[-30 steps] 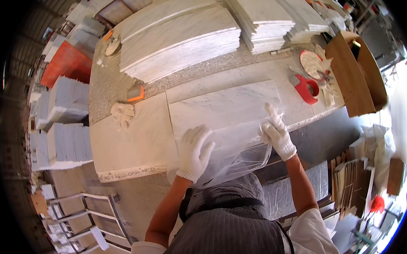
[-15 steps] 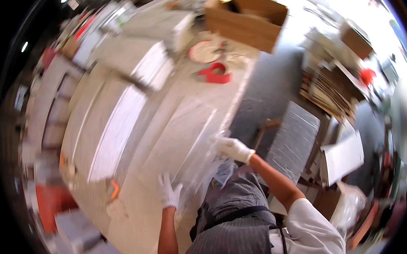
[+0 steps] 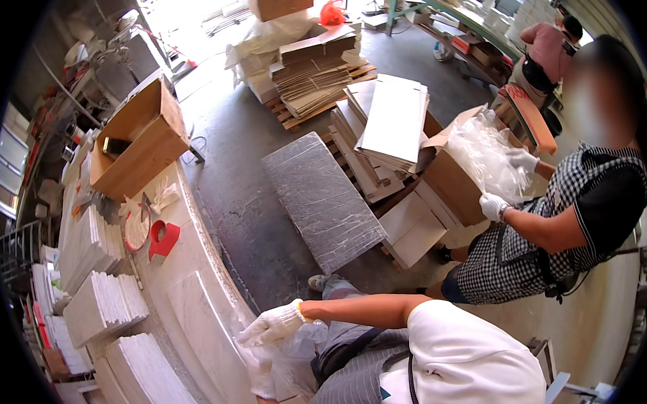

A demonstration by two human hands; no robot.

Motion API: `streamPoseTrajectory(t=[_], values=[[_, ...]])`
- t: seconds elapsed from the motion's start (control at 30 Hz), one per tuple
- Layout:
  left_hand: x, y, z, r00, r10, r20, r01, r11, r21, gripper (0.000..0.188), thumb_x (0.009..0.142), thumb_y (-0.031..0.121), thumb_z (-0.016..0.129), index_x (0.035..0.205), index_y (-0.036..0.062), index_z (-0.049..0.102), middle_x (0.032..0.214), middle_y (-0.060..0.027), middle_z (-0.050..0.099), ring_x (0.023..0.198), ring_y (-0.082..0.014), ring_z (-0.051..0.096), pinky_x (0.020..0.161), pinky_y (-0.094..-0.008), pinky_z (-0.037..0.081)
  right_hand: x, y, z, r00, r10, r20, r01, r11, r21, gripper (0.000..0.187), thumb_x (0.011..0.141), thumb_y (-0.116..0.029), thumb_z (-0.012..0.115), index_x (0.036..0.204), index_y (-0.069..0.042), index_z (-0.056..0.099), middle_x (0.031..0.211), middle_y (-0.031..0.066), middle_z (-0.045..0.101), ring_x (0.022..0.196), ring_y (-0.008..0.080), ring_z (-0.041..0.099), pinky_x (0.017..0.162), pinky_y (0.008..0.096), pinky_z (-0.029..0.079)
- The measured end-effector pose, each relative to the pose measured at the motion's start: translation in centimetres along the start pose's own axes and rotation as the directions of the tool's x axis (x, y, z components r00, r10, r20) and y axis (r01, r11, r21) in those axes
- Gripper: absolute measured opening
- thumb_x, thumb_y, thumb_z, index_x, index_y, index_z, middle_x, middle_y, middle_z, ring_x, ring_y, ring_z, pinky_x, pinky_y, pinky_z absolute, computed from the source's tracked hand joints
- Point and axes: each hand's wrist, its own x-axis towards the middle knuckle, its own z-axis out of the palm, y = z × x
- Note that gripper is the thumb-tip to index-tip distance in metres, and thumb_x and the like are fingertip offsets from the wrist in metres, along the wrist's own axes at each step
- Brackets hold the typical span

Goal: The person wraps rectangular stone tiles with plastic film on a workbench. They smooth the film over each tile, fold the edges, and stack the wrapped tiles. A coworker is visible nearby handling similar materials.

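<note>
- The right hand [image 3: 275,324], in a white knit glove, lies with fingers spread on a clear plastic bag [image 3: 287,359] at the near edge of the tabletop [image 3: 189,258]; it seems to press rather than pinch.
- The left hand [image 3: 261,384], also gloved, is sunk in the same crinkled film; whether it grips I cannot tell.
- The bag looks thin, glossy and limp, bunched against a pale marble slab [image 3: 206,330] lying flat on the tabletop.
- Judging by this, the slab is not yet inside the bag: most of its smooth, veined face lies bare, so the wrapping looks barely begun.
- Further along stand stacks of white tiles [image 3: 100,305], a red tape dispenser [image 3: 163,240] and an open cardboard box [image 3: 144,141].
- On the floor a grey slab [image 3: 322,198], already wrapped in film, rests on a pallet.
- Beyond, a co-worker [image 3: 555,221] in a checked shirt handles another clear bag.
</note>
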Motion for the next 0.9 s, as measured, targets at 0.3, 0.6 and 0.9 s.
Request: streamPoseTrajectory(t=[0.3, 0.6, 0.9], values=[[0.3, 4.1, 0.9, 0.929, -0.154, 0.336, 0.283, 0.882, -0.378, 0.035, 0.085, 0.019, 0.071, 0.113, 0.0012, 0.061, 0.099, -0.0070, 0.066, 0.091, -0.0172, 0.062, 0.082, -0.0288, 0.049, -2.6, -0.8, 0.0, 0.997, -0.058, -0.048, 0.059, 0.998, 0.032, 0.044, 0.097, -0.015, 0.053, 0.141, -0.017, 0.054, 0.079, -0.0039, 0.056, 0.066, 0.0073, 0.049, 0.059, 0.0263, 0.045], [-1.3, 4.3, -0.6, 0.994, -0.091, -0.063, 0.072, 0.964, -0.257, 0.004, 0.091, 0.008, 0.063, 0.093, 0.0058, 0.061, 0.077, -0.0017, 0.062, 0.065, -0.0102, 0.057, 0.061, -0.0278, 0.048, -3.9, -1.9, -0.3, 0.974, 0.125, -0.190, -0.126, 0.992, 0.012, 0.043, 0.094, -0.021, 0.061, 0.137, -0.016, 0.057, 0.095, 0.0015, 0.068, 0.074, 0.0100, 0.061, 0.060, 0.0278, 0.052], [-1.3, 6.8, 0.1, 0.981, -0.149, -0.126, 0.157, 0.986, 0.054, 0.012, 0.088, 0.010, 0.068, 0.092, 0.0031, 0.060, 0.061, -0.0029, 0.058, 0.046, -0.0092, 0.052, 0.041, -0.0237, 0.041, -2.3, -1.6, -1.4, 0.915, 0.006, -0.403, -0.077, 0.984, -0.161, 0.050, 0.084, -0.041, 0.072, 0.120, -0.006, 0.067, 0.108, 0.0103, 0.071, 0.099, 0.0213, 0.066, 0.086, 0.0332, 0.052]])
